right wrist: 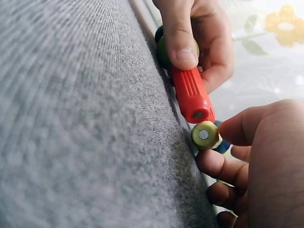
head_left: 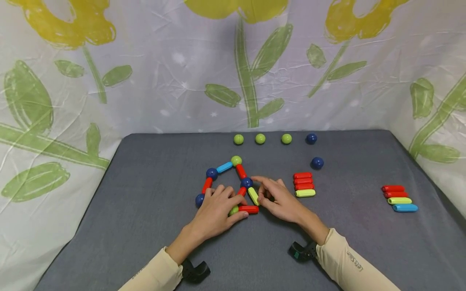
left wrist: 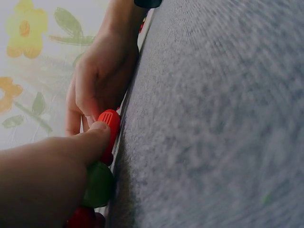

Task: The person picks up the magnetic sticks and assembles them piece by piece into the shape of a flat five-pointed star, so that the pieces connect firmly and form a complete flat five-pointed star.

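Magnetic sticks and balls form a linked shape around the middle of the table. A green ball (head_left: 236, 161) is at its top, with a light-blue stick (head_left: 224, 167) to one side and a red stick (head_left: 241, 171) to the other. My left hand (head_left: 216, 212) covers the lower part; its thumb and fingers hold a lower red stick (right wrist: 190, 92) beside a green ball (right wrist: 164, 51). My right hand (head_left: 282, 202) pinches a yellow-green stick (head_left: 253, 196) between thumb and finger; its upper end meets a blue ball (head_left: 246, 182). Its metal-centred free end shows in the right wrist view.
Several green balls, such as one (head_left: 260, 139), and a blue ball (head_left: 311, 139) line the back edge. Another blue ball (head_left: 317, 163) sits nearer. Right of my hand is a stack of red sticks (head_left: 303, 181) and a yellow-green one; farther right lies a mixed group with a blue stick (head_left: 405, 208).
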The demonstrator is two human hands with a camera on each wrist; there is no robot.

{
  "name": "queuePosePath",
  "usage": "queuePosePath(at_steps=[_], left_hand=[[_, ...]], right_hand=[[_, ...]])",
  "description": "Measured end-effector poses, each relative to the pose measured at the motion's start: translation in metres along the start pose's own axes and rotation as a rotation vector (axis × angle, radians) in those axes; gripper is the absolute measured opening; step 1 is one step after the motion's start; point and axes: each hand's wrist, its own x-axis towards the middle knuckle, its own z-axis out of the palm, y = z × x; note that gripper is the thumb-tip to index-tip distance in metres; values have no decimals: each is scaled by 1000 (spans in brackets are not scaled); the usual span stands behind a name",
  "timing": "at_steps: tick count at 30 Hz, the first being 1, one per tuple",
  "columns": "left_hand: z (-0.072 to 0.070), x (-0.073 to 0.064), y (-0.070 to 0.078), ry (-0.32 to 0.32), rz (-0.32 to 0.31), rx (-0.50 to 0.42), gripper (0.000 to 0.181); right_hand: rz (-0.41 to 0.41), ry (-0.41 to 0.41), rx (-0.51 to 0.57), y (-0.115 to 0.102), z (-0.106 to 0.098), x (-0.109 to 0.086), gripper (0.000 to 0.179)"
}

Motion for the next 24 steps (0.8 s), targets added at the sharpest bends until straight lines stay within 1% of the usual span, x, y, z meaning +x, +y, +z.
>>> queuePosePath(at_steps=[3,6,8,11,14,17,19,21,22,23,24], left_hand=[[-2,0,-1,-14,3,3,27],[-5,0,-4,-31,8,10,33],[-6,-1,-6,-44,13,15,39],[-7,0,-9,-54,22,14,44],[-7,0,-11,-59,27,6,44],[-7,-1,-12,-65,26,-10,41],[-6,-1,-12,-68,27,-21,38],[-6,-1,-11,-68,30,-28,34],[-5,-1,-11,-66,31,-28,32],[-5,-1,-10,-62,32,-23,30],[-5,-1,-10,-59,32,-20,29]], right_hand=[[-25,19,26,1,0,0,48],[-53,61,48,2,-1,1,44],[-59,97,48,2,-2,2,41],[-44,164,9,2,-4,3,38],[-41,289,-66,3,-12,5,33],[-34,480,-164,10,-30,8,24],[6,598,-231,19,-46,6,19],[84,658,-296,29,-65,-1,20],[129,661,-331,35,-73,-5,23],[180,640,-357,40,-81,-10,26],[227,602,-380,45,-88,-16,29]])
